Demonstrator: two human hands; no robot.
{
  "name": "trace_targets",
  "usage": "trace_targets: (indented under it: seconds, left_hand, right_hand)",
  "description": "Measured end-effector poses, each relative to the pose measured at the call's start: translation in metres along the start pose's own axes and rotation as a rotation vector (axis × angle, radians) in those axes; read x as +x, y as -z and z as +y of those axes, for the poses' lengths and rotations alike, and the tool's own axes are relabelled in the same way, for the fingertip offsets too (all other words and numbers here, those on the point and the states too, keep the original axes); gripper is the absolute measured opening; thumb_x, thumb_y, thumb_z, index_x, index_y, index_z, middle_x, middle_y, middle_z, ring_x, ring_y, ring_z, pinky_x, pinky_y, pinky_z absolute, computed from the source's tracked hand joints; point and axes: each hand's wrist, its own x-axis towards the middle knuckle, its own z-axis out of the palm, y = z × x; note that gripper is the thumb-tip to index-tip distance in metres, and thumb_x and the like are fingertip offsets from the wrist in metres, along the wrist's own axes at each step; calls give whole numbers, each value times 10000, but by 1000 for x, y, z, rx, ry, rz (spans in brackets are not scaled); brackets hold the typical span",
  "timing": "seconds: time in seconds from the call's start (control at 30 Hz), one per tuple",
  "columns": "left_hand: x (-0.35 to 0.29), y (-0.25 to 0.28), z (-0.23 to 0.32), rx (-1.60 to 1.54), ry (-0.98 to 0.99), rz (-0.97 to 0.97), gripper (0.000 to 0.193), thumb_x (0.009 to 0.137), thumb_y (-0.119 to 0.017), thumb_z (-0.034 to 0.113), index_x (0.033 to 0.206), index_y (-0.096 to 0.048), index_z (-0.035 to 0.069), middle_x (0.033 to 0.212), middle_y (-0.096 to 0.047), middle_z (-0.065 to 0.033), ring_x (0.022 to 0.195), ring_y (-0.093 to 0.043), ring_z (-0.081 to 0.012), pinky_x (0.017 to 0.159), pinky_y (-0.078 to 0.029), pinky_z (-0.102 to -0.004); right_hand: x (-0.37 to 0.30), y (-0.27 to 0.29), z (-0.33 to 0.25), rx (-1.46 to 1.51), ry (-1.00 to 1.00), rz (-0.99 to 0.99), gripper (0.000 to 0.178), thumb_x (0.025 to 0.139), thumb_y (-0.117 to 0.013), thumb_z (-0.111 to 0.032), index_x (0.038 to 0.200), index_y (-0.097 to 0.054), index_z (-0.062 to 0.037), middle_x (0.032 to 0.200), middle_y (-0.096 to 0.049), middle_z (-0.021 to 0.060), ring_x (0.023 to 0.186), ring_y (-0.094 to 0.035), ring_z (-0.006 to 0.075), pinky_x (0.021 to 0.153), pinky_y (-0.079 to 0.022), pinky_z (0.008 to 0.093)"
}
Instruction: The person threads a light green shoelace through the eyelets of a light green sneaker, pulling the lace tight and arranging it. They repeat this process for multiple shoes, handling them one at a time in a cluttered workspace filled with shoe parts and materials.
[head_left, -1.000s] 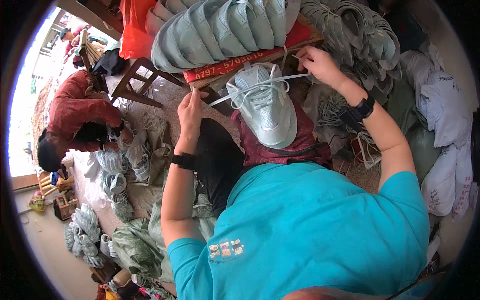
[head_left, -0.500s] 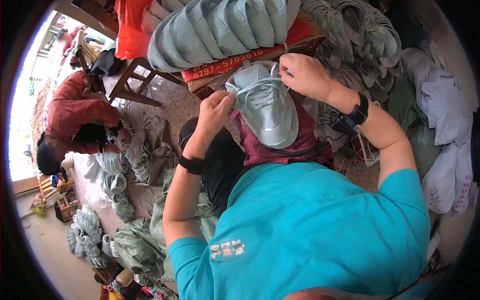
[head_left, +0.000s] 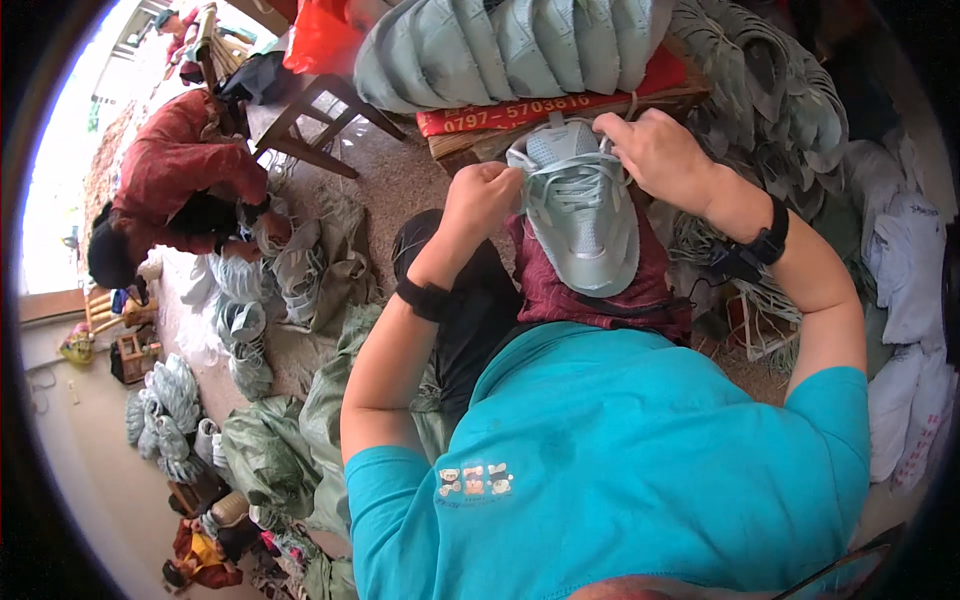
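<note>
Pale mint-green everywhere here: the floor (head_left: 395, 185) is gritty brownish carpet, covered in heaps of shoe uppers (head_left: 240, 320) and greenish sacks (head_left: 270, 455). You've got one pale green sneaker (head_left: 583, 210) resting toe-down on the maroon cloth (head_left: 590, 295) over your lap. Your left hand (head_left: 482, 200) is pinched shut on the lace at its left edge, and your right hand (head_left: 655, 155) is closed on the lace up by the tongue. Just past it, a row of matching shoes (head_left: 500, 45) lies on a low wooden worktop (head_left: 690, 95) with a red board (head_left: 545, 105). Another person in red (head_left: 175, 175) crouches off to your left by a wooden chair (head_left: 315, 120). White bags (head_left: 910, 270) sit at your right.
</note>
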Motion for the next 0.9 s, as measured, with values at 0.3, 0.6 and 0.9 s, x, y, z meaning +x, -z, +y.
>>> trace_targets:
  seconds: [0.3,0.6,0.9]
  left_hand:
    - [51,6,-22,990,-439,-146,175,809,-687,238,871,-648,79,811,-631,-100,808,-648,-334,719,-539,-421]
    - [43,40,-3,312,-610,-245,274,787,-784,237,972,-701,52,912,-643,-145,882,-622,-296,787,-499,-393]
    - [46,4,-9,343,-455,9,309,799,-709,319,890,-742,26,899,-635,-197,846,-624,-370,757,-516,-433]
  right_hand:
    - [23,23,13,326,86,-310,253,865,-568,-23,1112,-515,-22,921,-606,249,895,-606,442,742,-484,463]
    - [27,26,18,296,118,-354,220,860,-614,6,1067,-540,0,828,-641,212,795,-656,375,685,-501,405]
    - [29,14,13,775,-309,-406,103,886,-564,7,982,-583,39,701,-640,81,587,-645,143,549,-513,288]
